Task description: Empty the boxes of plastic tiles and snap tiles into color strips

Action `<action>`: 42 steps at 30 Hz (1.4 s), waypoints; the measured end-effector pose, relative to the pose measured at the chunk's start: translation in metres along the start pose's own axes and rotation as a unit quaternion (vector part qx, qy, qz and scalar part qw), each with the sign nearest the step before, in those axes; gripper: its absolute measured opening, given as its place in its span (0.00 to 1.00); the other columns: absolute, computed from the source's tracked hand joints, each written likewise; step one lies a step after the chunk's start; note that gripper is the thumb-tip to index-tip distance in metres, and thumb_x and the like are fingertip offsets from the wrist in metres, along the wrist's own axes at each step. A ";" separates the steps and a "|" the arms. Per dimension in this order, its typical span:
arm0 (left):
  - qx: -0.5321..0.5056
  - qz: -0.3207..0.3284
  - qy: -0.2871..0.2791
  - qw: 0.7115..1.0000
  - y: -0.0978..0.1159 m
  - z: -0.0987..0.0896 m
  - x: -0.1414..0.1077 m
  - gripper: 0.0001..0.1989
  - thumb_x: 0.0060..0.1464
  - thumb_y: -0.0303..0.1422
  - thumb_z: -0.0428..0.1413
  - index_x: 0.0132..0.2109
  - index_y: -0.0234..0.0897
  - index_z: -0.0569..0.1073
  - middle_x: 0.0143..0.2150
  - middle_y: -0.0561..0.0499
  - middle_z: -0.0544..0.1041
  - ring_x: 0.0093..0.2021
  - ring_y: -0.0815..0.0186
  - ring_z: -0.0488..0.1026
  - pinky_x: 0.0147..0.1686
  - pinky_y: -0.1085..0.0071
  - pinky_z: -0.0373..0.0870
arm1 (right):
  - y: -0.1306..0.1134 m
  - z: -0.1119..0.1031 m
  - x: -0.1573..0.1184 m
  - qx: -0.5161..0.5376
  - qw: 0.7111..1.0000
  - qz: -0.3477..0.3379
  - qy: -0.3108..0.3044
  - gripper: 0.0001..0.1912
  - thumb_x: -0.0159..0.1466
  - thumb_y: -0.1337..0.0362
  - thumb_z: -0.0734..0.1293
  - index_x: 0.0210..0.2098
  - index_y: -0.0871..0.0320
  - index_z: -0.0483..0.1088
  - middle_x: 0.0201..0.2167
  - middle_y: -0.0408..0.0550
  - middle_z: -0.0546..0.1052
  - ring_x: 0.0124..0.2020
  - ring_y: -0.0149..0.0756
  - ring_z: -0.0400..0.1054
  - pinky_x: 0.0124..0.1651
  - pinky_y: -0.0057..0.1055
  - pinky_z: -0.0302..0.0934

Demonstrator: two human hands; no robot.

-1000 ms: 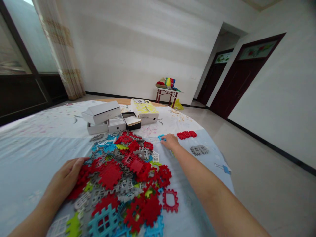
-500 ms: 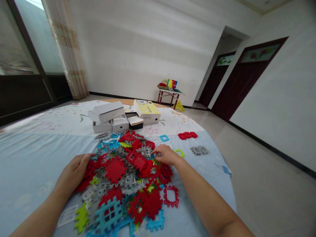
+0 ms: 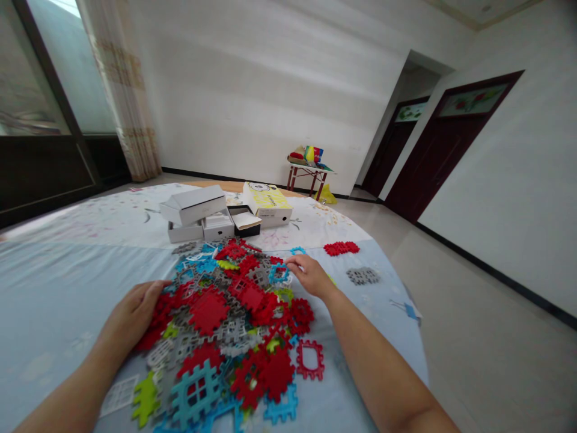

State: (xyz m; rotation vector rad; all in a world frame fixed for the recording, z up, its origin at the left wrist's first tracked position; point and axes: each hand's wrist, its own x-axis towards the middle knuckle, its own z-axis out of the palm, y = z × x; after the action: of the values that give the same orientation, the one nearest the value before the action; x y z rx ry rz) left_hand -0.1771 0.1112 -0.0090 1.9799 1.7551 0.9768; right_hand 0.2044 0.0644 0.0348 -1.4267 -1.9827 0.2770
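A heap of flat toothed plastic pieces, with a large red piece (image 3: 208, 310) and a blue window-shaped piece (image 3: 197, 394) on it, lies on the table. My right hand (image 3: 311, 276) is at the heap's upper right edge, its fingers pinched beside a small blue frame piece (image 3: 278, 273); its fingertips are too small to show what they hold. My left hand (image 3: 137, 313) rests against red pieces at the heap's left side, fingers together and partly hidden. A red frame piece (image 3: 310, 359) lies at the right of the heap.
White boxes (image 3: 193, 204), an open black box (image 3: 246, 221) and a yellow-white box (image 3: 269, 204) stand behind the heap. To the right lie a red stack (image 3: 341, 248), a grey stack (image 3: 363, 275) and a blue item (image 3: 409, 310) on the tablecloth. A small table (image 3: 311, 166) stands by the wall.
My right hand has moved slightly up and right, away from the grey piece it was touching. A small blue frame now shows beside its fingertips. My left hand has stayed nearly in place.
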 end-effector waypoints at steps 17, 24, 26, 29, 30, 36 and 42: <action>0.009 -0.011 -0.005 1.000 -0.002 0.001 0.002 0.26 0.53 0.46 0.39 0.43 0.35 0.75 0.47 0.43 0.75 0.50 0.57 0.70 0.55 0.60 0.60 | 0.011 0.011 -0.007 -0.103 0.988 0.086 -0.071 0.30 0.51 0.49 0.69 0.49 0.57 0.67 0.46 0.51 0.72 0.49 0.41 0.63 0.52 0.37 0.55; 0.011 -0.020 -0.022 1.000 -0.003 0.002 0.003 0.28 0.53 0.47 0.38 0.44 0.34 0.74 0.48 0.43 0.74 0.51 0.57 0.69 0.56 0.61 0.59 | 0.009 0.019 -0.006 -0.114 0.983 0.129 -0.061 0.30 0.53 0.58 0.67 0.55 0.57 0.61 0.44 0.51 0.72 0.42 0.38 0.67 0.46 0.32 0.58; 0.010 -0.020 -0.023 0.999 -0.003 0.002 0.003 0.28 0.53 0.47 0.38 0.44 0.34 0.74 0.48 0.43 0.74 0.51 0.57 0.69 0.56 0.62 0.59 | 0.009 0.016 -0.007 -0.108 0.982 0.145 -0.046 0.33 0.53 0.59 0.66 0.57 0.59 0.58 0.44 0.51 0.72 0.40 0.37 0.67 0.45 0.32 0.59; 0.009 -0.023 -0.019 1.000 -0.001 0.002 0.003 0.29 0.52 0.47 0.38 0.44 0.34 0.74 0.48 0.42 0.74 0.51 0.57 0.68 0.56 0.61 0.58 | 0.008 0.012 -0.009 -0.104 0.981 0.153 -0.056 0.33 0.52 0.57 0.66 0.56 0.59 0.59 0.44 0.52 0.72 0.40 0.37 0.67 0.45 0.32 0.59; 0.009 -0.023 -0.018 1.000 0.000 0.001 0.003 0.29 0.52 0.47 0.38 0.44 0.33 0.74 0.48 0.42 0.74 0.51 0.56 0.68 0.56 0.61 0.58 | 0.007 0.012 -0.010 -0.104 0.981 0.152 -0.064 0.32 0.52 0.55 0.67 0.55 0.58 0.60 0.45 0.52 0.71 0.40 0.37 0.67 0.44 0.32 0.59; 0.004 -0.019 -0.013 1.000 0.004 0.000 0.001 0.27 0.51 0.46 0.39 0.42 0.33 0.75 0.46 0.42 0.75 0.49 0.56 0.69 0.55 0.59 0.60 | -0.002 0.016 -0.013 -0.111 0.978 0.135 -0.114 0.31 0.50 0.52 0.68 0.52 0.54 0.64 0.44 0.49 0.71 0.41 0.37 0.67 0.46 0.31 0.58; 0.000 -0.008 0.001 1.000 -0.001 0.003 0.003 0.26 0.52 0.47 0.39 0.42 0.35 0.75 0.46 0.44 0.75 0.49 0.57 0.69 0.55 0.60 0.60 | -0.001 0.016 -0.014 -0.116 0.979 0.115 -0.122 0.27 0.50 0.54 0.68 0.49 0.53 0.67 0.41 0.47 0.71 0.41 0.37 0.66 0.46 0.30 0.58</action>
State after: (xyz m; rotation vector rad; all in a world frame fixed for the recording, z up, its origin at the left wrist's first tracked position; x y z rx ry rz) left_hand -0.1763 0.1145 -0.0111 1.9617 1.7694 0.9741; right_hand 0.1960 0.0547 0.0174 -1.8539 -2.0967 0.3458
